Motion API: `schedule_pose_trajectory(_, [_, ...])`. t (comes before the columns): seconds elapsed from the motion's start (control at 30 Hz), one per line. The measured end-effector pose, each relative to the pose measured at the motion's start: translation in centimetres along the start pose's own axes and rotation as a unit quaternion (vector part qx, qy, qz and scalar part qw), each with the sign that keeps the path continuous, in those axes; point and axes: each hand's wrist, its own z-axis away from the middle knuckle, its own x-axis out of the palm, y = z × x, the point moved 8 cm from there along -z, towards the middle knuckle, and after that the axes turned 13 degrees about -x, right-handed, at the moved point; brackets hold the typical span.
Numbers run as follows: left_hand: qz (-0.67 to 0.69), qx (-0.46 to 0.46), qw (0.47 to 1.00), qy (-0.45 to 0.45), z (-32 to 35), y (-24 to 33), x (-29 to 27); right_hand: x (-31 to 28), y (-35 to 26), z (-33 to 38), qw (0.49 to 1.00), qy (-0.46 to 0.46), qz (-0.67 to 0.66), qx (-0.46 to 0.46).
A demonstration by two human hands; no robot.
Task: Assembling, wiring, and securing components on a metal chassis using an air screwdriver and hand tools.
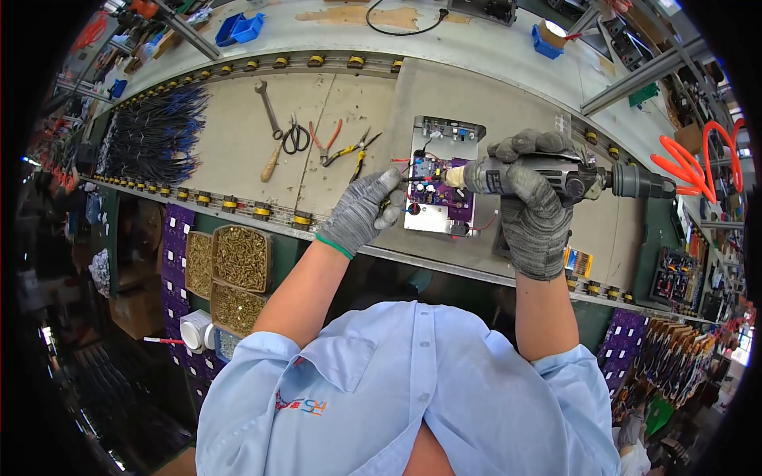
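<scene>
My right hand (540, 214), in a grey knitted glove, is wrapped round a dark air-powered screwdriver (484, 175) held level, its nose pointing left. My left hand (361, 210), gloved alike with a green cuff, has its thumb and fingers pinched together close to the driver's tip. Whatever sits in that pinch is too small to name. Beneath the tool lies a metal chassis (429, 218) carrying a purple circuit board (456, 208) with wires and small components. Part of the board is hidden by the tool and my right hand.
Left on the bench lie a wrench (268, 109), scissors (296, 138), red-handled pliers (324, 144) and yellow-black pliers (347, 153). Beyond is a bundle of black cables (151, 131). Boxes of brass-coloured screws (241, 255) stand below. A red coiled hose (690, 166) hangs right.
</scene>
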Motion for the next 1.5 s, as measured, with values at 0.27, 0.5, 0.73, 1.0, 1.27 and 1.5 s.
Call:
schedule_pose_trajectory(0.27, [0.046,-0.043,0.996,0.067,-3.1,0.4,1.3,-0.9,-1.2,-0.7,0.999,-0.016,0.028,-0.022])
schedule_pose_trajectory(0.5, [0.055,-0.086,0.993,-0.056,-5.4,-0.3,2.7,-5.2,-1.8,-1.2,0.997,0.073,0.013,-0.017])
schedule_pose_trajectory(0.73, [-0.492,0.073,0.848,0.186,-7.8,1.1,-3.4,-10.4,-0.5,-1.2,0.984,0.120,0.133,-0.021])
schedule_pose_trajectory(1.0, [-0.696,0.034,0.702,0.147,-6.8,-2.3,-4.7,-12.7,2.9,-1.5,0.972,0.096,0.212,-0.006])
schedule_pose_trajectory(1.27, [-0.649,0.038,0.747,0.137,-3.2,-4.0,-4.0,-8.7,5.5,-2.3,0.962,-0.026,0.265,0.066])
schedule_pose_trajectory(1.5, [-0.591,0.020,0.784,0.187,-3.0,-3.5,-5.1,-7.0,7.9,-2.8,0.934,-0.094,0.335,0.078])
